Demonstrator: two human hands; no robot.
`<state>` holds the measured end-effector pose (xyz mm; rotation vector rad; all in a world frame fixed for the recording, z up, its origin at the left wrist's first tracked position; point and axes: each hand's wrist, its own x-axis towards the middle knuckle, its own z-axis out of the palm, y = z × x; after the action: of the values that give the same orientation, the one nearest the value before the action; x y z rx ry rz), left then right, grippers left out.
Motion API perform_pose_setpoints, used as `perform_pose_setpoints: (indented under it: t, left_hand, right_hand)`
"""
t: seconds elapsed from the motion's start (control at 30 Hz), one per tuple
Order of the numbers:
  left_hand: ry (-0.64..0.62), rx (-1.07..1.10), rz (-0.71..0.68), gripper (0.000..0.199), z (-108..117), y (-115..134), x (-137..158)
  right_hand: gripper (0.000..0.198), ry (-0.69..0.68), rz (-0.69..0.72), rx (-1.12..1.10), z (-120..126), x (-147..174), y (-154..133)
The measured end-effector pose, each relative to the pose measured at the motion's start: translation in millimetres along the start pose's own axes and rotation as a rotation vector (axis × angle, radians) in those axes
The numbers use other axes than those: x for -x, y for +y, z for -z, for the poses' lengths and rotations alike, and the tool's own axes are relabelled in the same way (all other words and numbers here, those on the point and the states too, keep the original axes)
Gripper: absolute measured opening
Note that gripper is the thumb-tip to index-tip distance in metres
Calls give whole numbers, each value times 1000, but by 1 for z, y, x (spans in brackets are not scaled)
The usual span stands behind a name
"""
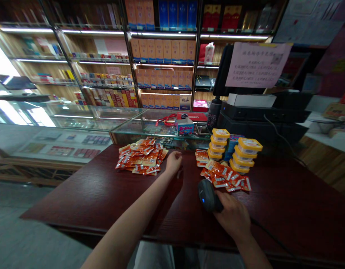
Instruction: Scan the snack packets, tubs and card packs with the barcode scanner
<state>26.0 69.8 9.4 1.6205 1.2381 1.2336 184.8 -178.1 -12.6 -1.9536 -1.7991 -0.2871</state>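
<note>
From the head-worn view, a person sits or stands at a dark wooden counter [105,198], both bare arms reaching forward over it. A heap of orange snack packets [144,155] lies to the left; a smaller spread of matching packets [221,175] lies to the right, in front of two stacks of yellow-lidded tubs, a nearer stack [243,157] and a farther stack [218,144]. The likeliest trouble is a toppled stack: the tubs rise tall and narrow close behind the loose packets, so a careless push there could knock them. The slick packets could also slide off their heap if one were pulled from underneath, and the dark cable [273,239] trailing past the right wrist could snag on the counter's edge. The right hand [234,215] has its fingers wrapped around the grip of a black handheld scanner [207,196], which shows a blue light and points away, just short of the right-hand packets. The left hand [174,161] is beside the left heap, fingers loosely curled inward; nothing shows in them, though whether they hide something or touch a packet is unclear.
</note>
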Motion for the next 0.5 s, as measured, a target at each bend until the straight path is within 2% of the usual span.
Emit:
perform_pose_setpoints:
  t: [0.1, 0.17, 0.33, 0.5]
  left_hand:
    - [-106, -44, 3, 14, -29, 1, 4]
    - [-127, -58, 42, 14, -47, 3, 3]
    - [-35, -174, 140, 24, -79, 14, -10]
    - [-7, -218, 283, 42, -89, 18, -24]
  right_hand:
    - [36, -4, -2, -8, 1, 0, -1]
    - [36, -7, 3, -11, 1, 0, 0]
    - [36, -5, 1, -47, 1, -1, 1]
    - [36, -5, -11, -61, 0, -2, 0]
